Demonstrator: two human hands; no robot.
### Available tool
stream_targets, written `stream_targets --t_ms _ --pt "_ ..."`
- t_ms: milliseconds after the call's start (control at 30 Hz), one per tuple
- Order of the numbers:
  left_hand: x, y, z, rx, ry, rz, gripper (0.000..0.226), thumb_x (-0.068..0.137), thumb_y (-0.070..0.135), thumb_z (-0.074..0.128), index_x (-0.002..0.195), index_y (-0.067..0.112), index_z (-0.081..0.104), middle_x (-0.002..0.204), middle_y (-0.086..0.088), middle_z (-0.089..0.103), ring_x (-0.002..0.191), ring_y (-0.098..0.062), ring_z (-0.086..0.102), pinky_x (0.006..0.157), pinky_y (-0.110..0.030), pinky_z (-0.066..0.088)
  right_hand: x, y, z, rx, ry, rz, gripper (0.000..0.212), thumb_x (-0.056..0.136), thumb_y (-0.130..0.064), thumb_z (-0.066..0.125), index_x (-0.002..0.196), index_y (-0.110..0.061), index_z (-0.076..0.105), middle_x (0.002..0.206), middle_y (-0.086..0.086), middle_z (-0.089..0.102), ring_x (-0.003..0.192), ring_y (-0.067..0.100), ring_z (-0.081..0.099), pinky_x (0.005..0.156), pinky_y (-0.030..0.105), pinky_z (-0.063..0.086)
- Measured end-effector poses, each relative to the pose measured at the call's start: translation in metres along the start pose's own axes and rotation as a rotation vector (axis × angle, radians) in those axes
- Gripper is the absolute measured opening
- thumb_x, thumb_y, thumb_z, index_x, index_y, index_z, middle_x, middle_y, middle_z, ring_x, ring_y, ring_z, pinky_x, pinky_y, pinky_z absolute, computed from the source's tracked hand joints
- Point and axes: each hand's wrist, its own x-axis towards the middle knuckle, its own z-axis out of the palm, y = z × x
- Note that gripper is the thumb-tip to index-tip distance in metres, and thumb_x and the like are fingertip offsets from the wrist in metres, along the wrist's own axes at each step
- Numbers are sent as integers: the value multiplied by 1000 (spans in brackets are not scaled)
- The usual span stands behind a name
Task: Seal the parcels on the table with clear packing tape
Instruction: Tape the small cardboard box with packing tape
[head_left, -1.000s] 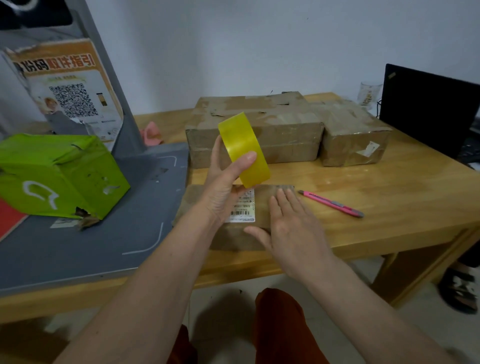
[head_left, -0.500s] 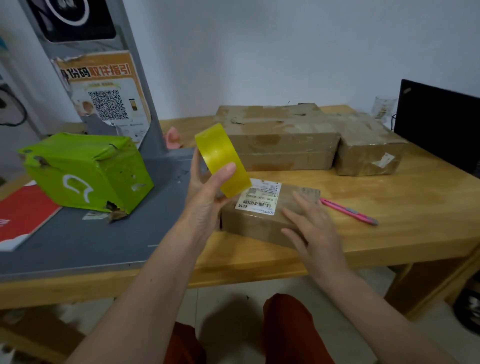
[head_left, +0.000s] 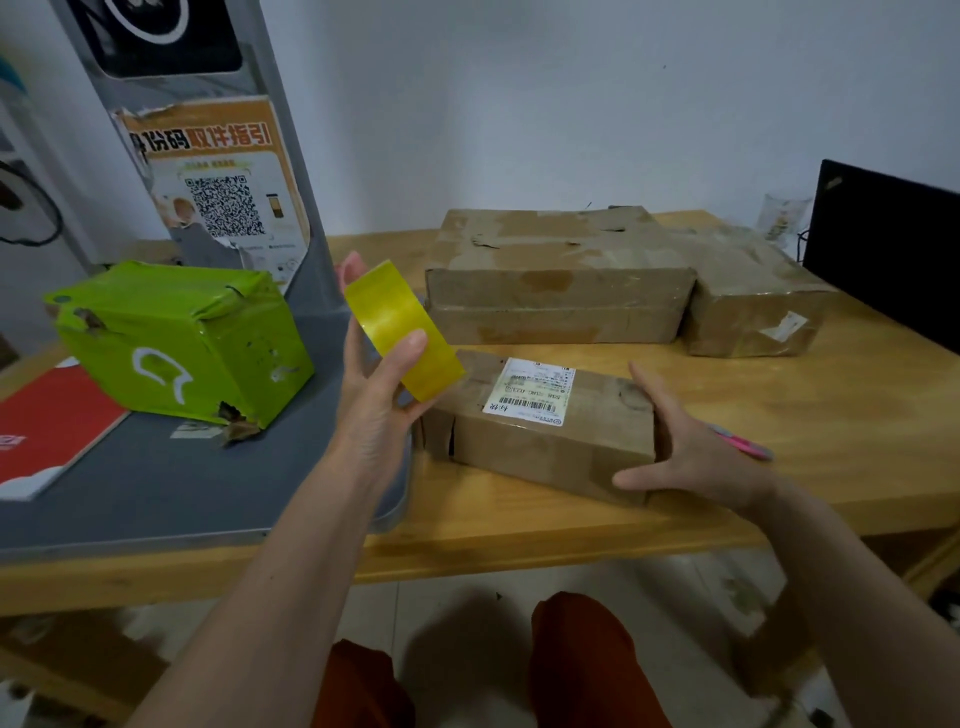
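My left hand (head_left: 376, 400) grips a yellowish roll of packing tape (head_left: 402, 335), held up above the left end of a small brown parcel (head_left: 550, 452) that carries a white barcode label (head_left: 530, 385). That parcel lies at an angle near the front of the wooden table (head_left: 857, 415). My right hand (head_left: 685, 447) holds the parcel's right end, fingers over the top corner and thumb against the front face. Two larger brown parcels sit behind: a long flat one (head_left: 556, 275) and a squarer one (head_left: 758, 306) to its right.
A green wrapped parcel (head_left: 176, 343) rests on a grey scale platform (head_left: 182, 493) at the left, beside a red booklet (head_left: 47, 431). A pink utility knife (head_left: 748, 447) lies behind my right hand. A black monitor (head_left: 888, 249) stands at the right, a grey post with a QR poster (head_left: 223, 182) at the back left.
The small parcel has turned on the table, its left end open toward me. My right hand slid from its top to grip the right end. The tape roll stayed in my left hand.
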Motion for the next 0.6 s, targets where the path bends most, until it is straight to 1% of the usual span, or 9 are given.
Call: stream_targets --t_ms 67,133,233,300,400,433,500,567,600 --pt "1 2 -3 -5 -2 13 87 68 42 77 147 42 40 140 8 56 124 -17 60 93 -47 56 1 3 3 69 10 -15 121 46 -52 84 147 -46 18 138 -15 34 123 11 44 92 24 46" --pt "4 7 -3 -23 -12 29 84 71 43 75 147 40 40 142 7 55 126 -20 58 93 -46 55 4 0 4 343 112 8 95 58 -55 77 142 -39 36 133 -7 44 114 16 53 83 29 52" --pt "13 19 -4 -70 -25 72 85 75 42 75 150 32 36 146 1 52 128 -22 56 95 -48 52 11 -9 -10 698 184 211 65 79 -69 59 129 -27 55 128 12 58 114 31 57 92 49 51" --pt "19 27 -4 -76 -38 94 95 71 47 83 151 31 34 148 -5 50 128 -22 56 92 -45 52 14 -18 -20 637 112 375 71 77 -77 48 123 -24 58 119 12 62 110 31 59 82 46 54" --pt "21 28 0 -46 -26 90 101 65 53 86 150 32 35 146 -2 52 126 -20 59 90 -43 53 25 -27 -24 435 115 437 78 82 -78 40 124 -15 58 118 12 60 94 26 61 66 33 50" --pt "21 25 2 -38 -7 87 95 68 50 84 148 33 37 142 2 56 123 -19 61 89 -43 54 28 -31 -22 386 174 434 74 87 -73 40 125 -12 56 120 11 58 94 26 59 67 35 51" --pt "18 16 5 -34 46 79 77 78 42 75 146 34 41 130 9 64 116 -18 65 87 -43 56 33 -40 -17 289 388 384 64 96 -61 40 133 -11 52 128 6 54 103 25 54 81 44 52" --pt "16 9 6 -55 95 65 81 73 42 76 146 37 42 130 9 64 110 -16 68 84 -42 58 32 -48 -9 126 616 228 58 98 -55 39 138 -14 48 136 4 51 113 22 51 97 46 46" --pt "16 7 6 -72 122 60 87 67 45 77 146 37 41 134 6 62 108 -14 69 83 -42 59 29 -55 -3 36 643 110 59 96 -56 41 141 -18 46 140 1 48 119 19 48 101 45 44"
